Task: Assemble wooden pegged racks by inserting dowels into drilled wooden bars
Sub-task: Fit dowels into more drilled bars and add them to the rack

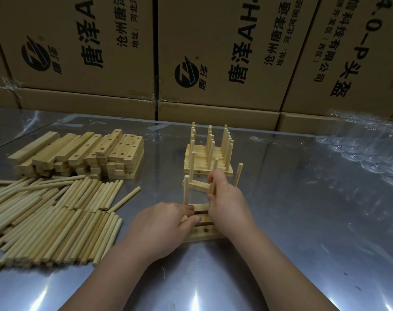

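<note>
Drilled bars (200, 236): light wood, laid side by side flat on the steel table (280, 254), near its front centre; open holes show in the nearest bar.
Standing dowel (186, 191): upright at the left end of the farthest bar.
Left hand (164, 225): fingers curled over the bars' left end, thumb pressed on top; a short dowel end shows beside the thumb.
Right hand (226, 203): fingers closed round a held dowel (213, 187), upright over the bars' middle.
Part-built rack (198, 186): just behind the hands, one bar with a peg at its right end.
Finished racks (207, 162): stacked farther back.
Spare bars (79, 153): heap at far left.
Loose dowels (52, 221): pile at near left.
Cardboard cartons (213, 63): along the table's back edge.
Clear plastic wrap (370, 153): far right.
</note>
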